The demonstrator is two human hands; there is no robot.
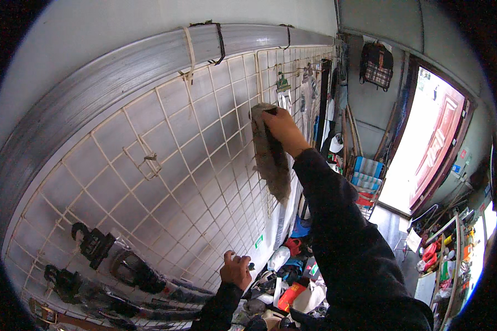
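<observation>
My right hand is raised high against a white wire grid panel. Its fingers are closed on the top of a grey-brown cloth, which hangs down along the wires. Lower down, my left hand is close to the grid with its fingers curled. A small pale bit shows at its fingertips and a dark bit beside it, too small to name. Just beyond my right hand, a green clip hangs on the grid.
Black belts in clear wrap hang at the lower left, near a wire hook. A metal rail runs above the grid. Mixed goods and a red box lie piled below. Backpack, folding chair and open doorway are at right.
</observation>
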